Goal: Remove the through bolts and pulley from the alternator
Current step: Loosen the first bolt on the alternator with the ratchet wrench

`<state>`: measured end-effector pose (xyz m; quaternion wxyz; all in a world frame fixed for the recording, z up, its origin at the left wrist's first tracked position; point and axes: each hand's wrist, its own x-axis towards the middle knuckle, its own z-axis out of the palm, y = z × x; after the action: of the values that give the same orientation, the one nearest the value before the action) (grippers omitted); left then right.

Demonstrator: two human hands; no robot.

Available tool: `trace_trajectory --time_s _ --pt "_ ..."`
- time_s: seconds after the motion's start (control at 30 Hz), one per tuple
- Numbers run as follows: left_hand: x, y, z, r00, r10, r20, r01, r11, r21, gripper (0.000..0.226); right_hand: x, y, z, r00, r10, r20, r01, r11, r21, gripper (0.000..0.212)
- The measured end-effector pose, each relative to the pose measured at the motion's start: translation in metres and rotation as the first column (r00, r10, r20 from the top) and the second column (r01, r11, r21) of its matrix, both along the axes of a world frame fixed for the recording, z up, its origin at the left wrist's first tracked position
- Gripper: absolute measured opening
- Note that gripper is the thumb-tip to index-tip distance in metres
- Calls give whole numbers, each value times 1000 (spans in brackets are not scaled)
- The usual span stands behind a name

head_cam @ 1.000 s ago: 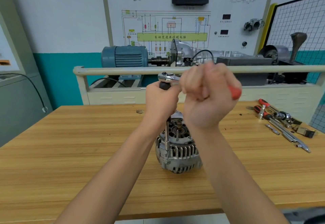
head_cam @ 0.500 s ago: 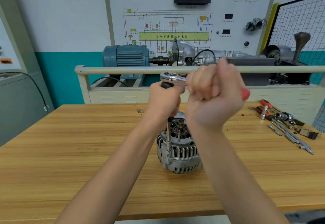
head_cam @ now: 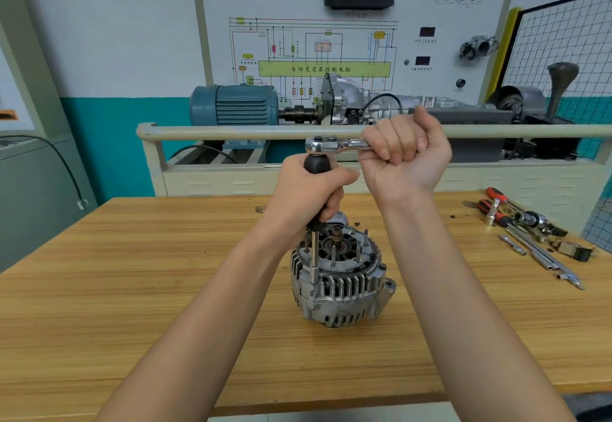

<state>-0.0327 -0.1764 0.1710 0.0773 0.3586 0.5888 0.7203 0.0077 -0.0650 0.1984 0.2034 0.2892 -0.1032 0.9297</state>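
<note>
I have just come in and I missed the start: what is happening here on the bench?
A person is loosening a bolt on the alternator, which stands on the wooden table. The left hand grips the black driver handle upright over the housing; the right hand grips the ratchet fitted on top. Spare tools lie to the right.

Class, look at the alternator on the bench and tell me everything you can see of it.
The alternator is a grey cast-metal drum, by its look, standing on end on the wooden table. Cooling slots ring its side, and a mounting lug juts out at its right. Its open top shows a central shaft in a bearing and several upright studs. A long driver stands upright with its tip at the left rim; neither hand touches the alternator itself.
</note>
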Motion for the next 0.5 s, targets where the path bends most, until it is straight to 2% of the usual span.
trace_trajectory --time_s 0.07,0.17,0.27,0.33,0.43,0.5 --pt "-1 -1 2 995 -103 16 103 995 -18 46 -5 3 -1 995 97 6 -97 994 -49 48" --pt "-2 1 4 989 -131 70 132 991 -22 57 -2 -1 -1 999 28 20 -27 999 -39 49" --pt "-1 5 3 994 0 113 -1 1000 1 51 10 -12 -1 977 -213 -16 213 973 86 51" --pt "1 9 3 987 105 119 -106 994 6 45 18 -26 -1 901 -409 -146 432 879 203 53" --pt "4 12 3 971 221 96 -223 975 11 44 22 -47 -7 742 -602 -296 666 715 214 45" --pt "6 12 3 963 259 75 -261 965 21 41 22 -52 -11 696 -636 -332 711 675 197 43"
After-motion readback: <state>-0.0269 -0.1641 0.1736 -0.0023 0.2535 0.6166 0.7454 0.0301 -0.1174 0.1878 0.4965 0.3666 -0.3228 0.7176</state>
